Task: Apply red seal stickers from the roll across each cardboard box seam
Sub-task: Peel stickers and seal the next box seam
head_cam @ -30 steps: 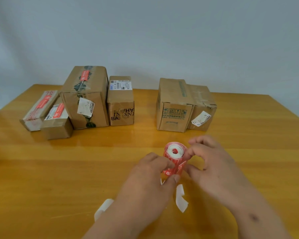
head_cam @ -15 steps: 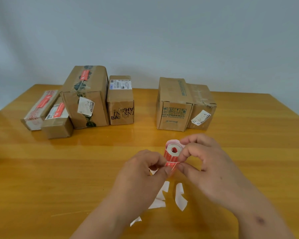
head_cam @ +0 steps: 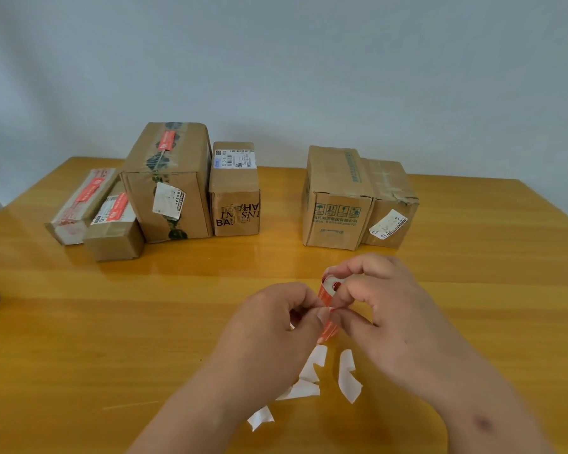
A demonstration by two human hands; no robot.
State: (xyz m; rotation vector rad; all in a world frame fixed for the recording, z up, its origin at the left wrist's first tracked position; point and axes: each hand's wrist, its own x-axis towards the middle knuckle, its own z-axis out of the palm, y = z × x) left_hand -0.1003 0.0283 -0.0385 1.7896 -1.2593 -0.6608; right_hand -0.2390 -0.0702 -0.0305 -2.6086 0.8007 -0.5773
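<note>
Your right hand [head_cam: 384, 309] curls around the red sticker roll [head_cam: 329, 286] just below the middle of the frame, holding it above the desk [head_cam: 79, 322], while your left hand [head_cam: 276, 322] pinches the loose red sticker [head_cam: 328, 329] hanging from the roll. To peel cleanly, it would help to keep the roll steady and draw the sticker slowly off its backing, touching only one end so the glue stays fresh. White backing scraps [head_cam: 348, 375] lie on the desk beneath your hands. Three boxes at upper left already carry red seals; the labelled box [head_cam: 235, 188] beside them and the two boxes [head_cam: 358, 198] at upper right appear unsealed.
</note>
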